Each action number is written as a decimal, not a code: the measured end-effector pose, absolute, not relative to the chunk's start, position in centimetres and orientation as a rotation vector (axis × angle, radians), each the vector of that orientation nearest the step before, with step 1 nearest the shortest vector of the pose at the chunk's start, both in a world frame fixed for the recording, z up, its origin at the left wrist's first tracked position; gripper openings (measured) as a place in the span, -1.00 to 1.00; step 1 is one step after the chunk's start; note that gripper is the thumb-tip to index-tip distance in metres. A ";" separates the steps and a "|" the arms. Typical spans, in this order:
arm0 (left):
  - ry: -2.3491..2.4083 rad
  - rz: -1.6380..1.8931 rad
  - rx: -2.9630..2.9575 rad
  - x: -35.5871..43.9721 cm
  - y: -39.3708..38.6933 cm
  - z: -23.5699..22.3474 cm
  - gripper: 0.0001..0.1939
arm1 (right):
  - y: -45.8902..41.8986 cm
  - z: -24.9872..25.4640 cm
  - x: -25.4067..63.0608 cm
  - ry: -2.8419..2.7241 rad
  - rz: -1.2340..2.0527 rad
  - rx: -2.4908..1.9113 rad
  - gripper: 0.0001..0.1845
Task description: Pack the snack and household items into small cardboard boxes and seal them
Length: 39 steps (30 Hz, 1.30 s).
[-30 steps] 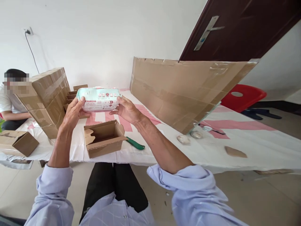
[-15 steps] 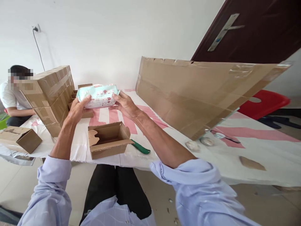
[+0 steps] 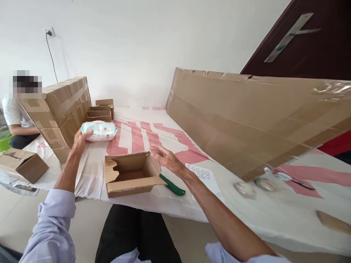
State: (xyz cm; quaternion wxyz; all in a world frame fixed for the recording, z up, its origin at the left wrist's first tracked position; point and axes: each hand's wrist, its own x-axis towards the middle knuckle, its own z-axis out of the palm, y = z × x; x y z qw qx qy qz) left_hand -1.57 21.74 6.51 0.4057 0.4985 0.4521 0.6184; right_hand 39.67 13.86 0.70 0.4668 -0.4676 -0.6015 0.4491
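My left hand (image 3: pixel 81 140) grips the left end of a pale green and white soft pack of wipes (image 3: pixel 100 131), thumb on its front. The pack is held up left of and beyond an open cardboard box (image 3: pixel 128 188), whose inside looks bare. At the far right corner of that box is my right hand (image 3: pixel 164 157), fingers extended and holding nothing; whether it touches the box flap I cannot tell. A green curved handle (image 3: pixel 173 185) lies against the box's right side, its other end hidden.
Stacked taped cartons (image 3: pixel 64 106) stand at the left, with several open boxes (image 3: pixel 101 111) behind. A closed small box (image 3: pixel 23 164) sits at the left edge. A large cardboard sheet (image 3: pixel 246 117) leans at the right. Tape rolls (image 3: pixel 245 190) and a printed sheet (image 3: pixel 201 175) lie nearby. A person (image 3: pixel 20 113) sits far left.
My right hand has let go of the wipes pack and moved down to the open box's right corner. The left hand has lowered the pack leftward. The view has turned slightly.
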 end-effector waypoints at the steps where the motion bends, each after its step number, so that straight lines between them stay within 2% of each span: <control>1: 1.178 1.518 1.261 -2.0 22.0 4.9 -0.30 | 13.5 -0.1 39.9 -1.454 1.129 -1.168 -0.09; 5: 1.249 1.454 1.279 -3.1 23.5 0.2 -0.29 | 12.2 -1.0 40.7 -1.416 1.209 -1.161 -0.05; 11: 1.335 1.505 1.452 -4.4 28.0 -2.4 -0.10 | 11.3 -1.8 41.2 -1.439 1.300 -1.088 0.02; 17: 1.669 1.404 1.671 -6.4 29.9 -4.6 -0.32 | 11.2 -3.5 40.3 -1.471 1.328 -1.096 0.09; 22: 2.001 1.287 1.823 -6.6 28.4 -6.4 -0.21 | 10.7 -3.6 39.5 -1.490 1.305 -1.099 0.15; 24: 2.079 1.197 1.897 -6.0 27.4 -7.3 -0.31 | 10.4 -3.7 39.2 -1.502 1.320 -1.103 0.18; 28: 2.066 0.903 2.045 -3.8 26.1 -9.3 -0.74 | 10.2 -5.2 38.6 -1.446 1.341 -1.058 0.14; 30: 2.066 0.796 2.089 -2.6 26.1 -10.2 -0.85 | 10.1 -6.4 38.3 -1.376 1.344 -1.041 0.09; 34: 2.183 0.733 2.115 -0.6 26.5 -11.1 -0.84 | 10.1 -8.6 37.7 -1.190 1.311 -1.083 0.04; 39: 2.230 0.677 2.169 0.3 26.3 -11.1 -0.73 | 10.4 -10.7 37.2 -1.063 1.305 -1.076 0.11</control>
